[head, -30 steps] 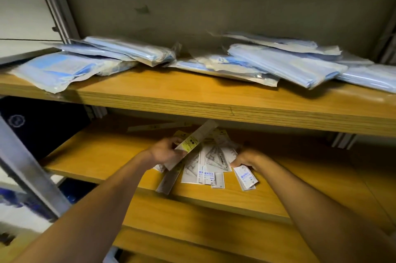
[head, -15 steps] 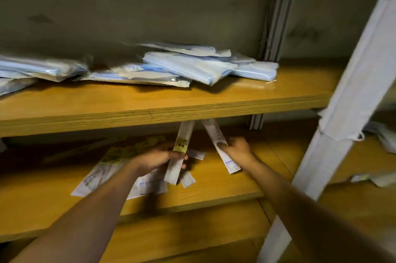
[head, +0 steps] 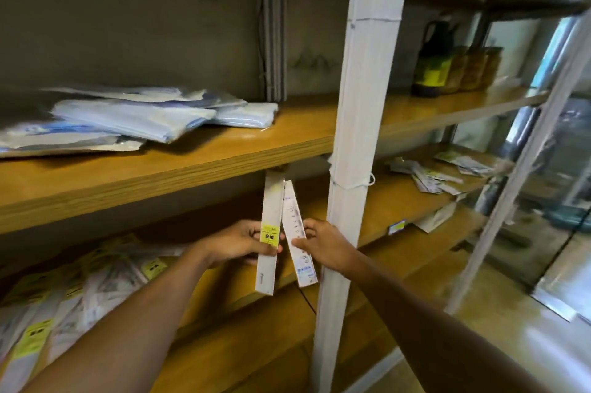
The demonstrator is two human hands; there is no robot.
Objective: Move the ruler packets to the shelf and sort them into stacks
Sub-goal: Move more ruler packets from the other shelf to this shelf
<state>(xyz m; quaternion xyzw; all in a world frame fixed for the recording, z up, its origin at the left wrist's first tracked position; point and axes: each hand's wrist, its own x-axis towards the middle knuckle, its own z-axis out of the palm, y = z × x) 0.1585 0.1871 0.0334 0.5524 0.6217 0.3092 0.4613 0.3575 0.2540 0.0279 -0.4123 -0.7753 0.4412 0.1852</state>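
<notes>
My left hand (head: 238,244) grips a long white ruler packet with a yellow label (head: 269,234), held nearly upright in front of the lower shelf. My right hand (head: 323,244) pinches a second ruler packet with printed numbers (head: 295,223), tilted so its top meets the first. Both packets' tops reach under the edge of the upper wooden shelf (head: 153,175). A spread of more ruler packets (head: 80,290) lies on the lower shelf at the left. Another pile of packets (head: 431,179) lies on the lower shelf (head: 403,200) of the bay to the right.
A white metal upright (head: 355,143) stands just right of my right hand. Blue-white plastic bags (head: 134,119) lie on the upper shelf. A dark bottle (head: 431,66) and jars (head: 473,67) stand on the right bay's upper shelf. A shiny floor (head: 527,312) shows at the right.
My view has swung right, bringing the white upright and the right bay into sight. Both hands have lifted their packets off the lower shelf and carried them rightward, close together.
</notes>
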